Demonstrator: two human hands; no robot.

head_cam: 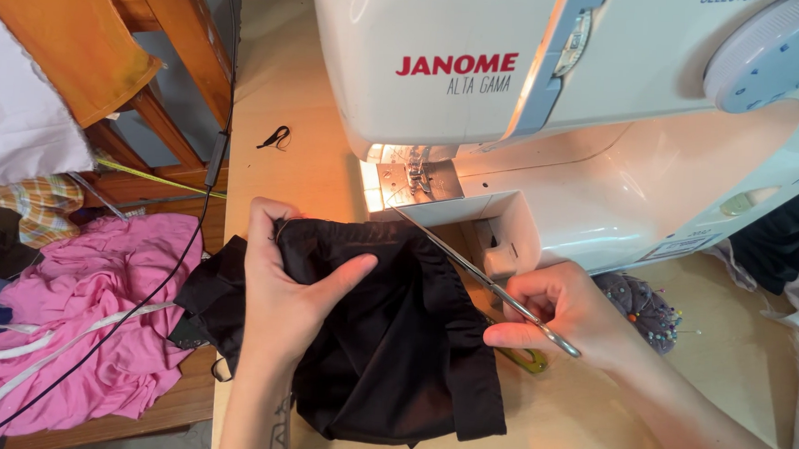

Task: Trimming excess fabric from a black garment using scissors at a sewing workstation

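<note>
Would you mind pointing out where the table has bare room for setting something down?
Bare tabletop lies left of the sewing machine, apart from a small black thread scrap. It is crowded in front: black fabric, left hand, right hand with scissors, pincushion.

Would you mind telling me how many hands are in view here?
2. The left hand grips the black fabric in front of the sewing machine; the right hand holds scissors pointed toward the needle area. No other person's hands appear.
</note>
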